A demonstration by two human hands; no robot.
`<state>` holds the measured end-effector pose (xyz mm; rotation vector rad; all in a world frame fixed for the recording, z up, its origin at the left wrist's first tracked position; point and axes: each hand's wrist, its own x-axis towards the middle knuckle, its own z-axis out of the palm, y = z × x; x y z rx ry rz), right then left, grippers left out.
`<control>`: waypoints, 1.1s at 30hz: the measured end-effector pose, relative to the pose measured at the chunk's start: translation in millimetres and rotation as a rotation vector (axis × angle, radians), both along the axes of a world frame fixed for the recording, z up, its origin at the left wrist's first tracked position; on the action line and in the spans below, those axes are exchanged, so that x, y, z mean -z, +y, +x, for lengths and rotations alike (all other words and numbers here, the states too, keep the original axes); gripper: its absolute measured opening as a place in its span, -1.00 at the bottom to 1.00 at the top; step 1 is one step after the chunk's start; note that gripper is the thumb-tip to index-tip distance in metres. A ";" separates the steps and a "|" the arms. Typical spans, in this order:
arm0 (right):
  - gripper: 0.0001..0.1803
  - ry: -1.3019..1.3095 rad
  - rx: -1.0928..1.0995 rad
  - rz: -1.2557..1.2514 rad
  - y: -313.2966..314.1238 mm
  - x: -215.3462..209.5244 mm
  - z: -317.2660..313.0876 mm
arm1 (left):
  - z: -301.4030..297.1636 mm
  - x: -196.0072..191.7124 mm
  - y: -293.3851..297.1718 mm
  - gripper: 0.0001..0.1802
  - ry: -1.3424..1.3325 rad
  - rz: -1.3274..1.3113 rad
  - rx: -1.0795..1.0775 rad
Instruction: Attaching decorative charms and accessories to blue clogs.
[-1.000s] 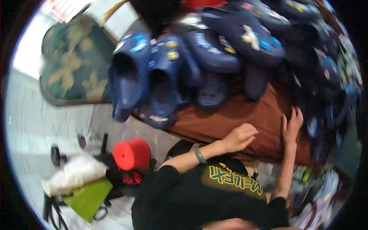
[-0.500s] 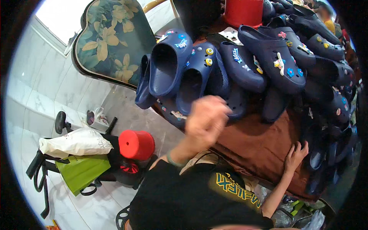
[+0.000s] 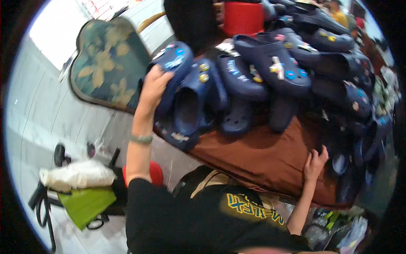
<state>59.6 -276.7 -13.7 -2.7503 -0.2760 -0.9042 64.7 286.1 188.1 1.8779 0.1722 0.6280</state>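
Note:
At the left end of the pile, my left hand (image 3: pixel 154 84) grips a navy foam clog (image 3: pixel 181 63) by its opening, with some fingers hidden inside. White and blue charms decorate that clog's toe. Beside it stands another navy clog (image 3: pixel 195 89) with round yellow charms, its opening toward me. My right hand (image 3: pixel 315 164) rests on the brown cloth (image 3: pixel 258 148), fingers apart and holding nothing, close to the clogs stacked at the right.
More charm-covered clogs (image 3: pixel 277 70) crowd the table's far and right sides. A red bucket (image 3: pixel 243 19) stands behind them. To the left are a floral-patterned chair back (image 3: pixel 108 63), a red stool (image 3: pixel 155 172) and a green bag (image 3: pixel 86 203). Plastic bags (image 3: pixel 353 235) lie at lower right.
My left hand has swung left and away from me, from above the cloth's edge onto the leftmost clog, and closed on it. My right hand stays on the cloth. The view has shifted.

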 end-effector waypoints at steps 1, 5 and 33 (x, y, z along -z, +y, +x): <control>-0.82 -0.006 -0.023 0.019 4.5 -3.8 0.8 | -11.8 13.6 14.5 -0.88 -0.127 -0.083 0.065; -0.83 -0.005 0.004 0.052 6.4 -5.8 -10.3 | -78.1 -37.1 -80.7 -0.40 -0.160 -0.149 0.222; -0.56 0.548 -0.617 0.618 35.3 -57.6 -9.1 | -35.2 141.4 -299.2 -0.59 0.627 -0.631 1.034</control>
